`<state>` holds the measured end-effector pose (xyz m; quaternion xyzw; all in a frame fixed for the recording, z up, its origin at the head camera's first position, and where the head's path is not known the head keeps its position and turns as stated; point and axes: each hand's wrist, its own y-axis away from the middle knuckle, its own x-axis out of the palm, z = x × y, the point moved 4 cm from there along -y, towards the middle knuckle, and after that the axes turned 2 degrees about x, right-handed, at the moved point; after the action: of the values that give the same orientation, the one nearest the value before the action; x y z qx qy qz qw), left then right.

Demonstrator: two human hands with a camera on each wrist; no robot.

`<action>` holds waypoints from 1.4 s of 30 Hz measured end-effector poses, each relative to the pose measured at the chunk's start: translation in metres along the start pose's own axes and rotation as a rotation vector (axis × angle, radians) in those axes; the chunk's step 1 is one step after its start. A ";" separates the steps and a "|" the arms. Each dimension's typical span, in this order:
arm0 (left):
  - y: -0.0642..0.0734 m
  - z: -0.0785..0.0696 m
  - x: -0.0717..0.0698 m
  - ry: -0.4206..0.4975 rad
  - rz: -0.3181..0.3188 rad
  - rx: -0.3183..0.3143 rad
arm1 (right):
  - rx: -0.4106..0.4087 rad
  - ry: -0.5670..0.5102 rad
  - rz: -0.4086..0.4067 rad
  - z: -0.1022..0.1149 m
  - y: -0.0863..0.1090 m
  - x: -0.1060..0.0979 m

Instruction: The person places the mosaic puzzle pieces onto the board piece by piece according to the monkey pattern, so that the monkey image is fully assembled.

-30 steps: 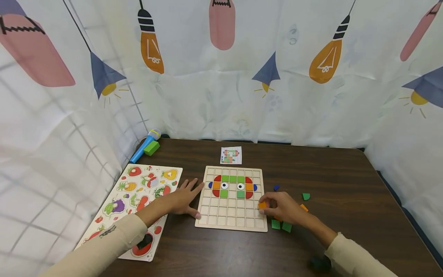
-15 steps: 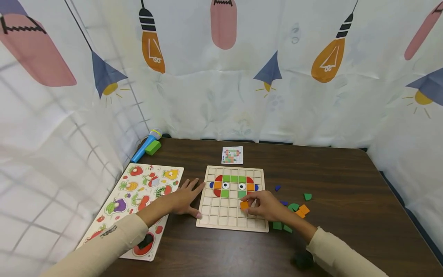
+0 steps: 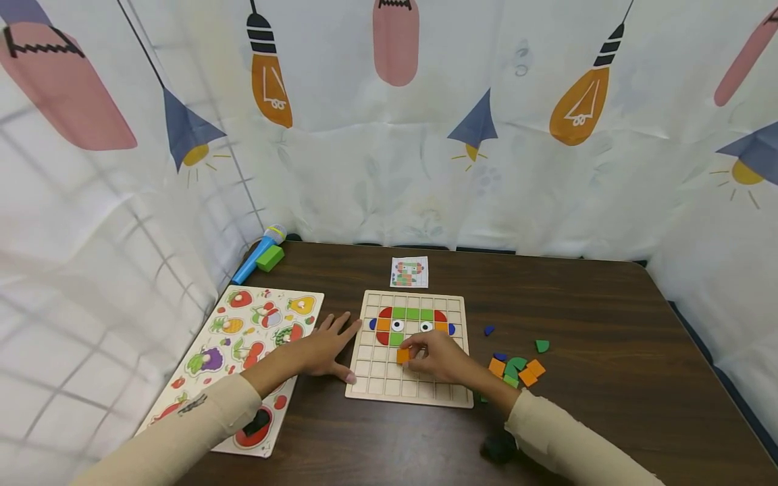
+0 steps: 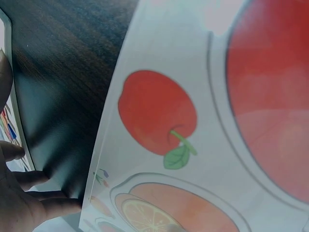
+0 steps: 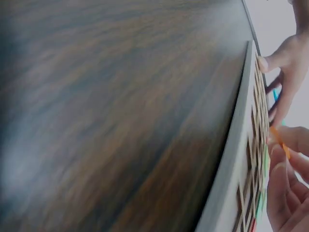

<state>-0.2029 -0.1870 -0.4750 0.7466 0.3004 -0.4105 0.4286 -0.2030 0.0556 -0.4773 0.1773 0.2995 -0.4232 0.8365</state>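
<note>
A wooden grid board (image 3: 377, 378) lies at the middle of the table, with red, green, orange and blue pieces and two eye tiles set in its upper rows. My right hand (image 3: 439, 358) pinches an orange square tile (image 3: 403, 356) over the board, just below the left eye tile. In the right wrist view the orange tile (image 5: 280, 142) shows edge-on between thumb and fingers. My left hand (image 3: 325, 347) is spread, its thumb touching the board's left edge. Its fingers reach out at the lower left of the left wrist view (image 4: 29, 193).
A picture card (image 3: 409, 272) lies behind the board. Loose orange tiles (image 3: 531, 372), green pieces (image 3: 542, 345) and blue pieces (image 3: 489, 330) lie to the right. A fruit puzzle board (image 3: 213, 391) lies under the left forearm. A toy microphone (image 3: 246, 266) and a green block (image 3: 270, 258) stand back left.
My right hand has carried the orange tile leftward from the board's right edge to below the left eye tile. The left hand has stayed at the board's left edge.
</note>
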 end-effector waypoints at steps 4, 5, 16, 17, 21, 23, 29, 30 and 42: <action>0.000 -0.001 0.000 -0.003 0.004 -0.003 | 0.021 0.074 -0.058 0.002 -0.006 0.007; 0.000 -0.001 0.000 -0.005 0.005 -0.004 | 0.028 0.089 -0.072 0.003 -0.007 0.008; 0.000 -0.001 -0.001 -0.001 0.006 -0.002 | 0.080 0.158 -0.121 0.007 -0.011 0.012; 0.000 -0.001 -0.001 -0.001 0.006 -0.002 | 0.078 0.160 -0.121 0.006 -0.011 0.012; 0.000 -0.001 0.000 -0.003 0.008 -0.005 | 0.065 0.177 -0.134 0.006 -0.009 0.011; 0.000 -0.002 -0.001 -0.004 0.009 -0.006 | 0.055 0.187 -0.141 0.006 -0.009 0.011; 0.001 -0.002 -0.002 0.001 0.012 -0.011 | 0.032 0.200 -0.105 0.005 -0.005 0.008; 0.001 -0.002 -0.002 0.001 0.012 -0.010 | 0.021 0.197 -0.096 0.004 -0.004 0.007; 0.001 -0.001 -0.002 0.005 0.008 0.001 | -0.093 0.139 0.004 -0.036 0.032 -0.044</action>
<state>-0.2027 -0.1866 -0.4730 0.7492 0.2982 -0.4069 0.4292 -0.2100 0.1203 -0.4745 0.1676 0.3757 -0.3939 0.8220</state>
